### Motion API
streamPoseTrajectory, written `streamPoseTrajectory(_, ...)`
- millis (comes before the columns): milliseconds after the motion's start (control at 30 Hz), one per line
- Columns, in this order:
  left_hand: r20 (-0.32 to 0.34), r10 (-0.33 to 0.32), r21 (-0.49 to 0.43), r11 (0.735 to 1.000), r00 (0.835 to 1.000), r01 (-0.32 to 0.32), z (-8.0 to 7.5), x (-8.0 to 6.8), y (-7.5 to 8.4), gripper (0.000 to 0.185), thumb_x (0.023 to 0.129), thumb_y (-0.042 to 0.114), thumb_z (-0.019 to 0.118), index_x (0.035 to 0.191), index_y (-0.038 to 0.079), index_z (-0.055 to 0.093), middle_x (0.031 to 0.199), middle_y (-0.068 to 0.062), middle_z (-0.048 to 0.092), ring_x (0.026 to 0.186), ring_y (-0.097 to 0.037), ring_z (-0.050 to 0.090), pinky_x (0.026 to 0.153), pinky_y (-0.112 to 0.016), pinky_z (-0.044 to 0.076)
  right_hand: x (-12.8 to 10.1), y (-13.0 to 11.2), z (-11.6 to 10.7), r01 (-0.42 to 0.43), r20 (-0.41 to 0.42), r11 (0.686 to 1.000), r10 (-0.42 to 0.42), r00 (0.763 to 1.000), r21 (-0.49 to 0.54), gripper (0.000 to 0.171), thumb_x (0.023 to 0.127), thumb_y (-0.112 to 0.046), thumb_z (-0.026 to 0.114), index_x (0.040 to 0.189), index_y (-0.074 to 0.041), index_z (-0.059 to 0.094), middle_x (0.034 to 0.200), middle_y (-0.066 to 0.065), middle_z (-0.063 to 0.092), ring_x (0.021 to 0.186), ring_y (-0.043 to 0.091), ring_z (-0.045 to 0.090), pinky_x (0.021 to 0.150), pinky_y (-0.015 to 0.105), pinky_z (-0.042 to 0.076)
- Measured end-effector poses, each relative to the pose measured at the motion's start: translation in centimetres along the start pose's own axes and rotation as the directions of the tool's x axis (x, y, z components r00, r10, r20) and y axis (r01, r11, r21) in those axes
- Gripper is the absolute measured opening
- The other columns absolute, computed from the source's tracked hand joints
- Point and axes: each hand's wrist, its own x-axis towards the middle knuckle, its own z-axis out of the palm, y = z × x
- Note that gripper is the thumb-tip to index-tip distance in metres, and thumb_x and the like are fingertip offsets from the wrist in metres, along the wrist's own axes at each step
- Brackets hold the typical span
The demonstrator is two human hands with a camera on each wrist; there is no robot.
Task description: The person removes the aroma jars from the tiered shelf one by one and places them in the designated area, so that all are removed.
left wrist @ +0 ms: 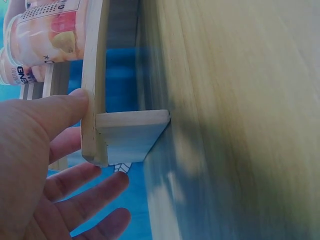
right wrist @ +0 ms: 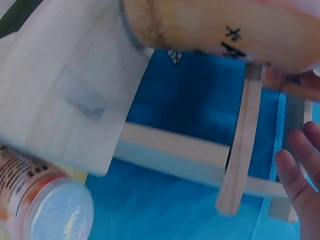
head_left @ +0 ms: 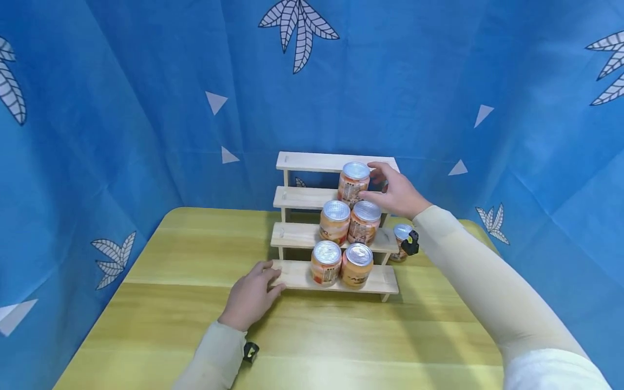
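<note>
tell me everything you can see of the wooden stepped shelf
The stepped shelf looks like pale wood: four flat boards rising toward the back on upright supports. It stands upright on the table. Two cans rest on the lowest board and two on the next; whether the can by the third, gripped by the right hand, rests on it is hidden. The left hand touches the lowest board near its left end.

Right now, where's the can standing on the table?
In the head view, the can sits right of the wooden shelves, partly behind the black wrist camera.
</note>
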Motion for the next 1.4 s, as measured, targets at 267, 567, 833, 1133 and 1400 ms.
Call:
streamPoseTrajectory(267,-0.004,-0.012,-0.016,1.000,1.000,0.012,0.2,-0.4,0.3,0.042,0.093,0.038,0.074,0.125,0.011,0.071,0.142,-0.012,0.057,0.117,-0.032,0.064,0.094,-0.052,0.054,0.8,-0.6,0.7,0.014,0.064,0.999,-0.015,0.998,0.030,0.095,0.087,-0.047,0.077,0.161,-0.024,0.021,0.138,0.008,0.053,0.115,0.027,0.058,0.090,0.050,0.055)
streamPoseTrajectory(567,-0.011,-0.004,-0.018,1.000,1.000,0.004,0.3,-0.5,0.4,0.041,0.093,0.038,0.074,0.124,0.012,0.072,0.141,-0.012,0.058,0.112,-0.033,0.067,0.091,-0.051,0.056,1.3,-0.8,1.2,-0.013,0.093,0.999,0.009,0.996,0.048,0.098,0.087,-0.047,0.077,0.161,-0.024,0.018,0.143,0.010,0.049,0.125,0.029,0.055,0.098,0.054,0.051)
streamPoseTrajectory(833,-0.015,-0.003,-0.011,1.000,1.000,0.002,0.2,-0.3,0.0,0.042,0.093,0.038,0.074,0.125,0.012,0.071,0.141,-0.011,0.058,0.113,-0.033,0.066,0.091,-0.051,0.056,1.7,-1.1,1.2,-0.040,0.091,0.997,0.034,0.995,0.063,0.096,0.086,-0.043,0.079,0.158,-0.020,0.020,0.141,0.010,0.049,0.124,0.029,0.055,0.097,0.056,0.051)
streamPoseTrajectory(1133,-0.019,0.008,-0.004,1.000,1.000,-0.008,0.3,-0.3,-0.1,0.043,0.093,0.039,0.073,0.126,0.012,0.071,0.141,-0.012,0.057,0.112,-0.034,0.066,0.090,-0.050,0.056,1.7,-1.2,1.5,-0.043,0.087,0.996,0.036,0.996,0.080,0.092,0.087,-0.038,0.079,0.156,-0.020,0.021,0.139,0.010,0.050,0.123,0.030,0.056,0.098,0.056,0.051)
streamPoseTrajectory(1400,-0.015,0.007,-0.001,1.000,1.000,-0.007,0.2,-0.4,-0.1,0.044,0.093,0.040,0.073,0.127,0.012,0.070,0.142,-0.012,0.056,0.112,-0.034,0.066,0.090,-0.051,0.056,1.8,-1.0,1.6,-0.039,0.078,0.995,0.031,0.996,0.096,0.092,0.086,-0.037,0.081,0.154,-0.019,0.023,0.138,0.010,0.051,0.122,0.030,0.056,0.097,0.056,0.051)
